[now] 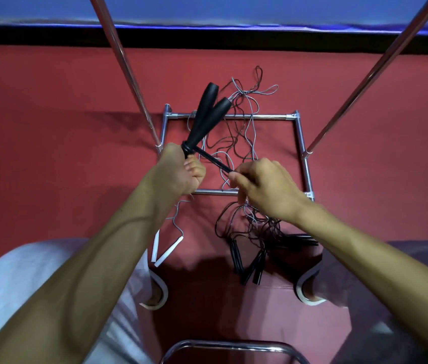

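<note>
Handles (202, 122) of black skipping rope, gripped together in left hand (181, 172), long axes pointing away over far-left corner of metal frame (260, 116). Cord (212, 160) pinched taut by right hand (265, 187).

Nothing legible: no writing on black handles (205, 115) above left hand (181, 170), nor on cord (212, 160) in right hand (265, 187).

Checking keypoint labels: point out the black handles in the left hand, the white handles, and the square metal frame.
black handles (204, 111), head view, mid-shaft of the image-left one.
white handles (168, 252), head view, middle of the image-right one.
metal frame (268, 117), head view, bare stretch of far bar.
</note>
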`<state>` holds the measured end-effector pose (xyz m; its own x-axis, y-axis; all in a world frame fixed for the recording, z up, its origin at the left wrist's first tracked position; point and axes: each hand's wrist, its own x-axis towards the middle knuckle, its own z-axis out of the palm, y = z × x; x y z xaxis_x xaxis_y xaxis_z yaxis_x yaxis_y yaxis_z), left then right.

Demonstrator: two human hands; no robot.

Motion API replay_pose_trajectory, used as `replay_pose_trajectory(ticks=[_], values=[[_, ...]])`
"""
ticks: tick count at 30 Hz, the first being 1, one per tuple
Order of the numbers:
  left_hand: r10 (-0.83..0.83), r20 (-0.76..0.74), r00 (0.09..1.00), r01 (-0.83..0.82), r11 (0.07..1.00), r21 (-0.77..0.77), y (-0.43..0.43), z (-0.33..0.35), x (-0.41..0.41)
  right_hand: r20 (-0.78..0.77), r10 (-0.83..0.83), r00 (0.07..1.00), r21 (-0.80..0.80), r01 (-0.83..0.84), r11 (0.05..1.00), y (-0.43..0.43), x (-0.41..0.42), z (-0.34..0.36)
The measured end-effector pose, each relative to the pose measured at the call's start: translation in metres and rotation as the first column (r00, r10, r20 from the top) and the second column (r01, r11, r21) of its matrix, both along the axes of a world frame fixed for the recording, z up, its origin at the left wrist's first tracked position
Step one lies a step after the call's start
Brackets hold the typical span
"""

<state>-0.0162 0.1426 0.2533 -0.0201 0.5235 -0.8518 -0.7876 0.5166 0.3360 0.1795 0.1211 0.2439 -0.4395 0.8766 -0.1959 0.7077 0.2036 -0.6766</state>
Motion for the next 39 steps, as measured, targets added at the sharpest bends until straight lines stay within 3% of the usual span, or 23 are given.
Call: replay_pose_trajectory(ticks=[2,4,5,6,7,8,9,12,16,18,19,21,22,25,28,32,36,39], values=[[0.001,-0.138,0.990,0.002,1.000,0.016,0.000,-0.003,0.007,-0.303,-0.185,0.935,-0.433,0.037,0.901,-0.005,-0.007,0.008],[-0.022,-0.467,0.884,0.057,0.997,0.061,-0.001,0.000,0.017,-0.435,-0.330,0.838,-0.659,-0.047,0.751,-0.010,-0.013,0.020],[-0.040,-0.713,0.700,0.114,0.992,0.056,-0.001,0.000,0.021,-0.458,-0.359,0.814,-0.695,-0.075,0.715,-0.012,-0.014,0.024],[-0.022,-0.909,0.417,0.163,0.985,0.052,-0.002,0.000,0.024,-0.469,-0.377,0.799,-0.716,-0.094,0.692,-0.014,-0.014,0.026],[0.055,-0.986,0.157,0.222,0.971,0.089,-0.004,0.000,0.027,-0.470,-0.401,0.786,-0.741,-0.105,0.664,-0.016,-0.014,0.028],[0.144,-0.989,-0.036,0.292,0.948,0.128,-0.006,-0.001,0.028,-0.472,-0.425,0.773,-0.763,-0.117,0.636,-0.017,-0.014,0.029],[0.211,-0.964,-0.160,0.355,0.924,0.143,-0.009,-0.002,0.028,-0.478,-0.447,0.756,-0.780,-0.131,0.612,-0.018,-0.013,0.029],[0.210,-0.927,-0.309,0.438,0.897,0.057,-0.009,-0.009,0.028,-0.493,-0.485,0.722,-0.802,-0.159,0.576,-0.014,-0.005,0.028],[0.179,-0.876,-0.447,0.464,0.884,-0.057,-0.008,-0.010,0.025,-0.468,-0.403,0.787,-0.808,-0.196,0.556,0.004,0.009,0.028],[0.138,-0.848,-0.512,0.466,0.874,-0.139,-0.009,-0.010,0.023,-0.443,-0.320,0.838,-0.752,-0.153,0.641,0.008,0.013,0.029],[0.101,-0.838,-0.536,0.470,0.861,-0.197,-0.009,-0.010,0.022,-0.420,-0.228,0.878,-0.663,-0.125,0.738,0.008,0.014,0.030],[-0.015,-0.828,-0.561,0.467,0.820,-0.332,-0.010,-0.011,0.022,-0.278,0.043,0.960,-0.347,-0.142,0.927,0.007,0.018,0.036],[-0.072,-0.828,-0.556,0.476,0.789,-0.388,-0.011,-0.011,0.023,-0.164,0.156,0.974,-0.178,-0.185,0.967,0.006,0.021,0.036],[-0.156,-0.828,-0.538,0.522,0.710,-0.473,-0.010,-0.013,0.023,0.028,0.247,0.969,0.175,-0.248,0.953,0.011,0.026,0.037],[-0.190,-0.836,-0.515,0.586,0.633,-0.505,-0.009,-0.013,0.019,0.049,0.276,0.960,0.282,-0.278,0.918,0.017,0.031,0.036],[-0.074,-0.911,-0.406,0.787,0.479,-0.389,-0.013,0.000,0.017,0.036,0.354,0.935,0.208,-0.353,0.912,0.022,0.041,0.037],[-0.068,-0.995,-0.067,0.965,0.250,-0.082,-0.015,0.019,0.018,-0.318,0.229,0.920,-0.222,-0.307,0.925,0.030,0.050,0.043],[-0.142,-0.983,0.113,0.964,0.257,0.074,-0.016,0.024,0.017,-0.481,0.030,0.876,-0.436,-0.269,0.859,0.029,0.046,0.039]])
